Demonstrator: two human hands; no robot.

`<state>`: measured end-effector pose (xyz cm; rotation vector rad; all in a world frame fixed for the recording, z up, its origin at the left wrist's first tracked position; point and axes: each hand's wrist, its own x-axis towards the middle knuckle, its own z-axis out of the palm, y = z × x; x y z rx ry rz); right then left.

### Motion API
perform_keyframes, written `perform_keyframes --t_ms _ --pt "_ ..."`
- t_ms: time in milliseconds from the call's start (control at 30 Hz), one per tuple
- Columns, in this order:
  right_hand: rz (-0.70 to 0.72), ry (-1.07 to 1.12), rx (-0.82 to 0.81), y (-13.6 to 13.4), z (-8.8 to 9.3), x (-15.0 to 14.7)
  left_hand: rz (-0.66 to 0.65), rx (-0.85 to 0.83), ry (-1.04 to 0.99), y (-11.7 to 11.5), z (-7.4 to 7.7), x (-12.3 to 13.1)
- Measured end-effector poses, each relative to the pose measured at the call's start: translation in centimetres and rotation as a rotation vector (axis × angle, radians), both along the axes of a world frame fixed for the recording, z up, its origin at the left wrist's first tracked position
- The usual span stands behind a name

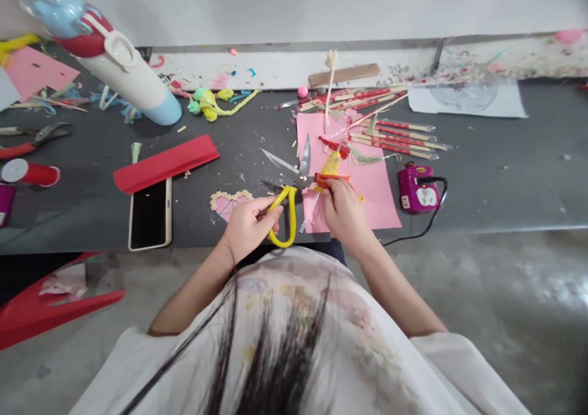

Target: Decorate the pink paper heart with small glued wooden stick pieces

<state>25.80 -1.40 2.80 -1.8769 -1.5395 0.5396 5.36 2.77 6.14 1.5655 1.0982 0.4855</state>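
Your left hand (250,224) is closed, thumb and fingers pinching the yellow handle (293,219) of the scissors (301,179). Your right hand (345,211) is curled closed on their orange handle (323,178). The blades stand spread above the counter (487,170), at the left edge of the pink paper (379,203). The heart (233,205) lies just beside your left hand.

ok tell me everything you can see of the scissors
The scissors have two pointed, metallic-looking blades joined at a pivot, one yellow loop handle and one orange-looking handle. They are held open, blades toward the far side of the table, left hand on the yellow loop, right hand at the orange one.
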Motion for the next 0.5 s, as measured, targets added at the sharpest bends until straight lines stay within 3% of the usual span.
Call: perform_keyframes --t_ms 100,233,300,367,433,500 --pt "-0.003 0.129 -0.057 -0.1 0.3 -0.2 -0.011 -0.011 -0.060 0.2 0.7 -0.2" --pt "0.005 0.323 -0.146 -0.3 0.9 -0.2 -0.025 0.095 -0.061 0.7 1.2 -0.6" --pt "0.024 0.384 -0.176 -0.4 1.4 -0.2 0.068 0.266 -0.005 1.2 0.8 -0.7" --pt "0.065 0.432 -0.198 -0.5 1.9 -0.2 0.127 0.595 0.122 1.8 0.1 -0.6" --pt "0.113 0.466 -0.217 -0.7 2.4 -0.3 0.112 0.850 0.233 2.3 -0.5 -0.4" --pt "0.148 0.483 -0.228 -0.9 2.6 -0.4 0.061 0.982 0.273 2.7 -1.0 -0.1"
